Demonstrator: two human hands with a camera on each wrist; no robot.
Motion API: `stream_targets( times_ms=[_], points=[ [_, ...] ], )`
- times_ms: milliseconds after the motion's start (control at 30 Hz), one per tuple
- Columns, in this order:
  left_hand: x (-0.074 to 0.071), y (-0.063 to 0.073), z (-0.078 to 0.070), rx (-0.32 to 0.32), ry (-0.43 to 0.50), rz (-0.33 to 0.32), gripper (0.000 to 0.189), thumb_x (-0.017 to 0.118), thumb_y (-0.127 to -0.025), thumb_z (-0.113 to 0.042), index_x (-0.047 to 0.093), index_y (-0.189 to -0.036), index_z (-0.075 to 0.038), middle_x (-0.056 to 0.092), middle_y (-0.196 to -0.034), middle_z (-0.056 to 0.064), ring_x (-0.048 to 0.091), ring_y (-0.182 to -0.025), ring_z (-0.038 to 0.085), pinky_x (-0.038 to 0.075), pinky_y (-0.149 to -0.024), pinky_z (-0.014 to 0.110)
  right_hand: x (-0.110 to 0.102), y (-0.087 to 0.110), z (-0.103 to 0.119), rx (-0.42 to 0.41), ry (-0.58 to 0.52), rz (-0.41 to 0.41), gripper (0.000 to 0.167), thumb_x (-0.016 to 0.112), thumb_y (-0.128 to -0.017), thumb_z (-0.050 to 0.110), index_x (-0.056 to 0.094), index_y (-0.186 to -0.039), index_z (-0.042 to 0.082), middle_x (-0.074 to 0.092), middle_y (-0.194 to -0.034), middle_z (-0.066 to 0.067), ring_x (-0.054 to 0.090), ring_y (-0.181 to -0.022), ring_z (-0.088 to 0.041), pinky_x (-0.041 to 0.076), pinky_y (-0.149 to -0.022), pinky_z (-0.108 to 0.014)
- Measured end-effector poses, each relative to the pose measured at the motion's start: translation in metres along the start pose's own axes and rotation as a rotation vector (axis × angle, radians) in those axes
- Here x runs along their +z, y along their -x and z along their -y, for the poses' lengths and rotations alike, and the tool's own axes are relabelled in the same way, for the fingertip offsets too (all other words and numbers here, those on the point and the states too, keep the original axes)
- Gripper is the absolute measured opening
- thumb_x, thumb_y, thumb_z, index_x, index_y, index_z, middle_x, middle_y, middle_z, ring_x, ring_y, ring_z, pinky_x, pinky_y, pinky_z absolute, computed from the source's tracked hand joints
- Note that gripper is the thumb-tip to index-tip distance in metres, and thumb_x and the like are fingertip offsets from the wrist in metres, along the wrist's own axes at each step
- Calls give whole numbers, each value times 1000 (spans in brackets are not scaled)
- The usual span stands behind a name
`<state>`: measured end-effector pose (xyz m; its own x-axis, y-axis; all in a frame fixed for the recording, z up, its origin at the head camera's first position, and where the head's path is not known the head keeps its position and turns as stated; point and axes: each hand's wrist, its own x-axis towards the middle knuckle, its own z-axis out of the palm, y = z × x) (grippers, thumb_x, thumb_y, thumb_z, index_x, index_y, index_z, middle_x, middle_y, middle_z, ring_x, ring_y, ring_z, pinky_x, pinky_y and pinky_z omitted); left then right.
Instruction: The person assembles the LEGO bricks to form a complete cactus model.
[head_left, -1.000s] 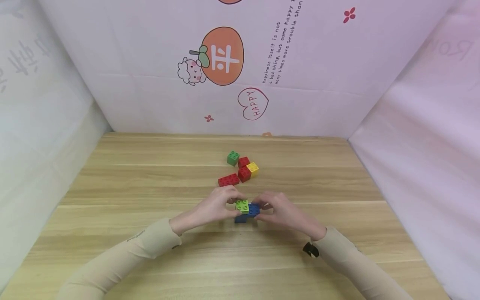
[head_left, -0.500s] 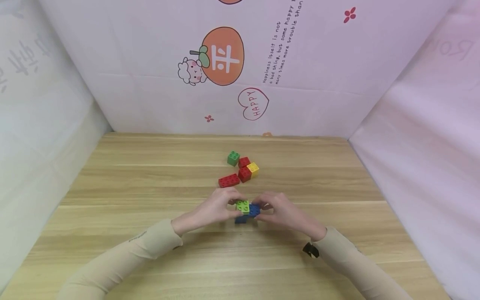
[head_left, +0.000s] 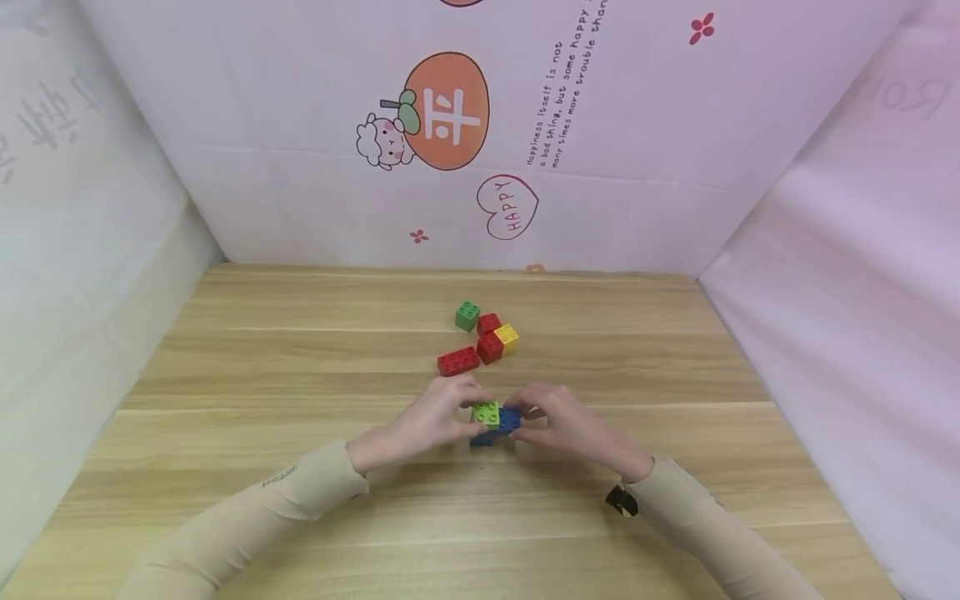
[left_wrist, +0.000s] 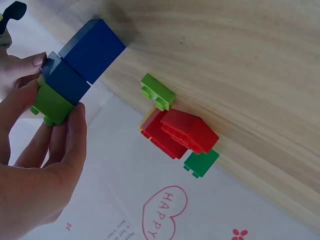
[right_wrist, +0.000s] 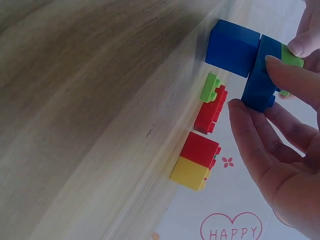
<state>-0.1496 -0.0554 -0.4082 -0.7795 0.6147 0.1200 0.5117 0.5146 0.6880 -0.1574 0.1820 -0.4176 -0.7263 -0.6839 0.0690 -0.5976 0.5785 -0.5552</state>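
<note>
Between my hands stands a small stack of toy building bricks. A tall blue brick (right_wrist: 234, 47) forms its base on the table, and a longer blue brick (right_wrist: 261, 80) lies across it, jutting to the right. On top sits a lime green brick (head_left: 485, 414) with its studs up. My left hand (head_left: 431, 423) pinches the lime green brick between thumb and fingers. With thumb and fingertips, my right hand (head_left: 573, 429) grips the jutting end of the longer blue brick. In the left wrist view, the left fingers (left_wrist: 76, 132) cover part of the lime green brick's side.
Beyond the hands lie a long red brick (head_left: 458, 362), a red brick (head_left: 491, 348) against a yellow brick (head_left: 507, 337), another red brick (head_left: 489, 323) and a green brick (head_left: 467, 315). A second lime green brick (left_wrist: 157, 91) is near them. White printed sheets wall the wooden table (head_left: 300, 375).
My left wrist and sleeve have edged slightly to the right. Both hands keep their hold on the stack, and the loose bricks lie as before.
</note>
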Motion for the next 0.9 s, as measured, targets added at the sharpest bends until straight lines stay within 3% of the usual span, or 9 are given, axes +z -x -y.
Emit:
stream_targets(
  times_ms=[100, 333, 700, 900],
  points=[
    [1, 1, 0, -10, 1, -4, 37, 79, -82, -8, 71, -118, -1, 71, -102, 9, 63, -90, 23, 60, -79, 38, 0, 0, 1, 0, 2, 3, 32, 78, -84, 13, 68, -113, 7, 74, -108, -7, 73, -95, -16, 61, -82, -22],
    [1, -3, 3, 13, 2, -17, 34, 80, -81, -8, 73, -113, -2, 73, -99, 8, 63, -87, 15, 61, -77, 37, 0, 0, 1, -8, -1, -2, 31, 78, -84, 13, 68, -112, 6, 74, -108, -7, 73, -95, -16, 61, -82, -22],
    [0, -3, 6, -8, 5, 7, 39, 81, -82, -14, 71, -118, -3, 73, -101, 7, 65, -91, 22, 60, -78, 38, 1, 0, 0, -3, -14, -3, 32, 79, -83, 12, 68, -113, 6, 73, -107, -8, 73, -95, -16, 62, -82, -25],
    [0, -3, 7, 17, -17, 1, 38, 81, -82, -14, 71, -117, -4, 73, -103, 7, 65, -90, 21, 59, -77, 34, 0, 0, 1, 6, -16, -2, 33, 79, -83, 12, 68, -113, 7, 73, -108, -7, 72, -95, -16, 62, -83, -25]
  ],
)
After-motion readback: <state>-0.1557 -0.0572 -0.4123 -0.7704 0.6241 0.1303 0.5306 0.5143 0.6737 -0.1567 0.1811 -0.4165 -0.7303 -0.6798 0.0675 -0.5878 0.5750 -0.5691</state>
